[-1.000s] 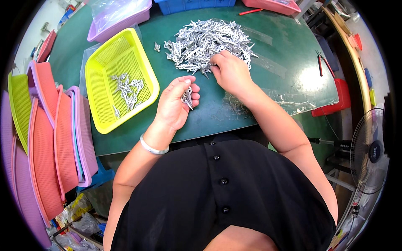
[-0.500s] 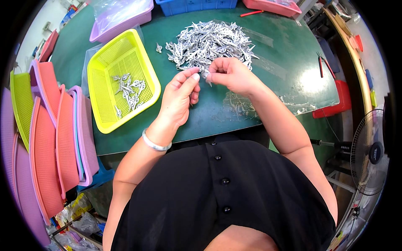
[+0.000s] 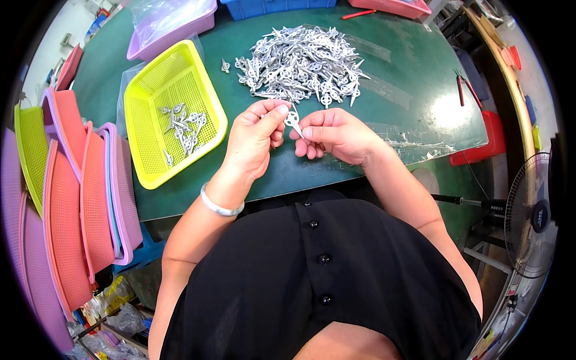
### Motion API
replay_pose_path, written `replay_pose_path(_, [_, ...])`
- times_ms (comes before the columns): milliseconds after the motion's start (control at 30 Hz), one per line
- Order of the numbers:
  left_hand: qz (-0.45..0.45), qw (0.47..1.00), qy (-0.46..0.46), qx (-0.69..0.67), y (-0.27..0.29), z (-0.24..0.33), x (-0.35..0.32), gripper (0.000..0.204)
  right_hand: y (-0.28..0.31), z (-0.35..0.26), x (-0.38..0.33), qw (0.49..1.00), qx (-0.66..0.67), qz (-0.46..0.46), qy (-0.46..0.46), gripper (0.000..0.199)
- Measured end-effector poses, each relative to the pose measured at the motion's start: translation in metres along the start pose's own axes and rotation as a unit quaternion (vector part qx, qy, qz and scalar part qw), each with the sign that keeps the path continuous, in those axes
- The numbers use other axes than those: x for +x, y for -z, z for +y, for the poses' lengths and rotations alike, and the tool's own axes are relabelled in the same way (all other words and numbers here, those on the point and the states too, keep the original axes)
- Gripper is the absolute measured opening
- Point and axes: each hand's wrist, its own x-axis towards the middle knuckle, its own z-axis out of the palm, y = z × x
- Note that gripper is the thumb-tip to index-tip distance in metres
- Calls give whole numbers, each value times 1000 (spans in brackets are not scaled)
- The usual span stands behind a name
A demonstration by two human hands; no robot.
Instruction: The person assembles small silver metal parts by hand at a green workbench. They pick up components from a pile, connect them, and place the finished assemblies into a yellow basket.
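My right hand (image 3: 336, 135) pinches the pointed lower end of a flat silver metal piece (image 3: 293, 119) with round holes, held up just above the table's near part. Close against the piece's upper left side is my left hand (image 3: 258, 132), its thumb and forefinger pressed together; what lies between them is too small and hidden to name. Beyond both hands a large heap of similar silver metal pieces (image 3: 306, 63) is spread on the green table (image 3: 252, 180). To the left, a yellow plastic basket (image 3: 141, 135) contains several of these pieces.
One loose piece (image 3: 225, 66) lies between basket and heap. Purple (image 3: 171, 42), blue (image 3: 279, 9) and pink (image 3: 402, 7) bins line the far side. Red-handled pliers (image 3: 468, 91) lie at the right. Stacked baskets (image 3: 66, 210) stand at the left, a fan (image 3: 531, 216) at the right.
My right hand has drawn back toward me from the heap's near edge, its fingers now lower on the metal piece, so more of it shows. My left hand has hardly moved.
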Motion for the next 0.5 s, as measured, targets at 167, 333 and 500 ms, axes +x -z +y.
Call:
replay_pose_path(167, [-17,1000,-9,8,2,-1,-2,16,-3,3,-2,1000,9,20,4,12])
replay_pose_path(333, [-26,999,-1,-34,3,-4,-4,21,-9,5,-1,997,-21,68,23,11])
replay_pose_path(500, [-39,998,8,-39,5,-6,-5,21,-13,9,0,995,-33,85,31,11])
